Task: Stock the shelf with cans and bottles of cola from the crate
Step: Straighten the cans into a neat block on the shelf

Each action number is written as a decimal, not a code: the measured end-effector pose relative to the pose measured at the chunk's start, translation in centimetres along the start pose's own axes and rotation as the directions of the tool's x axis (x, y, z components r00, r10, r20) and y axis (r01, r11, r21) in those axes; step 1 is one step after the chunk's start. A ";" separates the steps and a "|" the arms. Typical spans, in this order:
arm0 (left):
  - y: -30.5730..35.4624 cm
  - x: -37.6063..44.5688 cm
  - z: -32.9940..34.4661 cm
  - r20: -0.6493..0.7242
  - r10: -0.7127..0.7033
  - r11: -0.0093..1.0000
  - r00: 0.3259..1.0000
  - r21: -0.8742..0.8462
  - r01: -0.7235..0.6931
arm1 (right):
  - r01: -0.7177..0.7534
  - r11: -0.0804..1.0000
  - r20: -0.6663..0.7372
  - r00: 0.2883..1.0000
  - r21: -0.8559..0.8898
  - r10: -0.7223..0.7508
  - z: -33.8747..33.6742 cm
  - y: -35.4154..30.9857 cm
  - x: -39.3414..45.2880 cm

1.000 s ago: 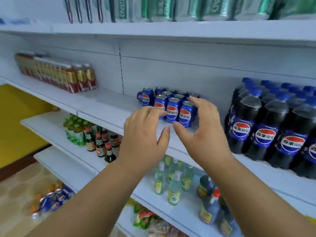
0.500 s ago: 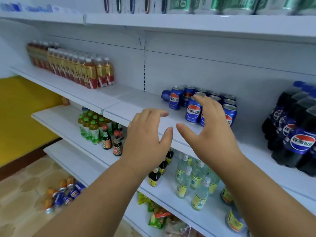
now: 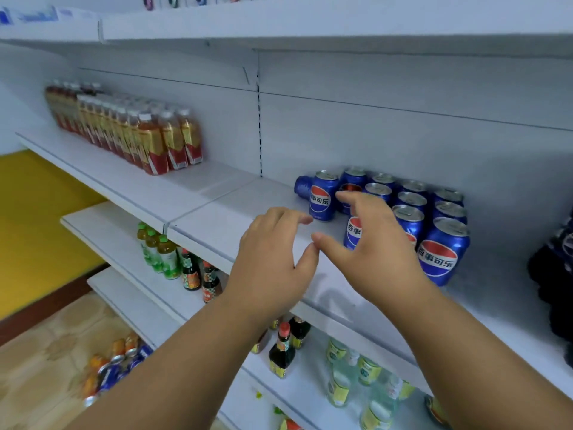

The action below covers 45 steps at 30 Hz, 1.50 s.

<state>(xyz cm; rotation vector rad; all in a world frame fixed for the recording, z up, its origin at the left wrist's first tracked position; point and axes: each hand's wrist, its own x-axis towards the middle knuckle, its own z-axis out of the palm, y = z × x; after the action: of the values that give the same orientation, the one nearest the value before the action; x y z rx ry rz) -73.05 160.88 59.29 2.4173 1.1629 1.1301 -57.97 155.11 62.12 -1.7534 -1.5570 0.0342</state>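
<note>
Several blue cola cans (image 3: pixel 440 252) stand in rows on the white shelf (image 3: pixel 217 212), one more can lying on its side at the back left (image 3: pixel 302 187). My right hand (image 3: pixel 372 243) hovers in front of the cans with fingers spread and relaxed, covering part of a front can (image 3: pixel 353 234), and holds nothing. My left hand (image 3: pixel 273 262) hangs just left of it over the shelf's front, fingers loosely bent and empty. Dark cola bottles (image 3: pixel 552 274) show blurred at the right edge. More cola cans (image 3: pixel 108 373) lie on the floor at lower left.
Rows of tea bottles (image 3: pixel 148 141) fill the same shelf's left end. Below are green drink bottles (image 3: pixel 161 256), sauce bottles (image 3: pixel 282 352) and pale yellow-labelled bottles (image 3: pixel 341 386). An upper shelf (image 3: pixel 310 29) overhangs. A yellow wall (image 3: pixel 31 231) lies left.
The view has swung left, so the cans and cola bottles slid toward the right edge. Both hands stay empty in front of the cans, the right hand now a little closer to them.
</note>
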 end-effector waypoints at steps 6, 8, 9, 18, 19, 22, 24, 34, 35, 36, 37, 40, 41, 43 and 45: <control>-1.9 3.9 2.6 0.050 -0.003 0.999 0.999 -0.032 0.005 | 0.003 0.993 0.051 0.999 -0.121 0.003 0.3 2.0 5.5; -3.0 5.4 3.1 0.069 0.015 0.999 0.998 -0.037 -0.012 | -0.021 0.973 0.085 0.996 -0.228 0.041 0.5 2.1 8.8; -3.5 6.3 3.3 0.083 0.019 0.999 0.996 -0.043 -0.016 | -0.037 0.963 0.107 0.992 -0.265 0.068 0.7 2.1 10.6; -8.9 13.7 5.5 0.358 0.140 0.990 0.923 -0.079 -0.119 | -0.087 0.795 0.270 0.913 -0.601 0.304 6.1 3.1 21.2; -9.6 14.3 5.7 0.366 0.153 0.988 0.918 -0.087 -0.130 | -0.088 0.784 0.285 0.901 -0.615 0.325 6.6 3.5 21.5; -10.8 16.0 6.1 0.404 0.209 0.976 0.891 -0.143 -0.164 | -0.113 0.780 0.265 0.902 -0.616 0.341 7.1 4.5 22.1; -10.8 17.2 6.4 0.431 0.230 0.967 0.873 -0.198 -0.157 | -0.147 0.779 0.230 0.907 -0.610 0.352 7.1 4.9 22.3; -11.8 19.5 11.0 0.622 0.096 0.987 0.777 -0.162 0.008 | -0.195 0.769 0.242 0.878 -0.609 0.414 6.4 4.9 22.3; -11.6 19.4 11.3 0.621 0.117 0.983 0.775 -0.186 0.000 | -0.198 0.758 0.238 0.874 -0.622 0.424 6.1 4.9 22.2; -11.4 19.4 11.4 0.620 0.134 0.979 0.773 -0.205 -0.005 | -0.199 0.744 0.235 0.869 -0.638 0.434 5.9 4.9 22.2; -11.2 19.3 11.5 0.624 0.144 0.976 0.768 -0.216 -0.007 | -0.204 0.730 0.232 0.863 -0.653 0.448 5.7 5.0 22.1; -10.7 19.0 12.0 0.634 0.170 0.969 0.754 -0.247 -0.011 | -0.236 0.712 0.207 0.855 -0.661 0.476 5.3 5.5 21.7; -10.7 19.0 12.2 0.628 0.178 0.966 0.757 -0.259 -0.012 | -0.251 0.713 0.195 0.855 -0.655 0.480 5.2 5.8 21.5; -10.5 19.1 12.5 0.618 0.181 0.965 0.765 -0.262 -0.017 | -0.270 0.712 0.182 0.853 -0.648 0.489 5.1 5.9 21.4; -10.5 19.2 12.8 0.607 0.189 0.962 0.772 -0.271 -0.023 | -0.246 0.682 0.181 0.853 -0.688 0.490 5.0 5.8 21.3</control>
<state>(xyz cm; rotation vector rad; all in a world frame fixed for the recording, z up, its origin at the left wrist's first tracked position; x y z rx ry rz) -62.19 183.55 55.87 2.3809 0.6228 0.3707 -50.29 176.21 65.15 -2.7480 -1.5174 0.0155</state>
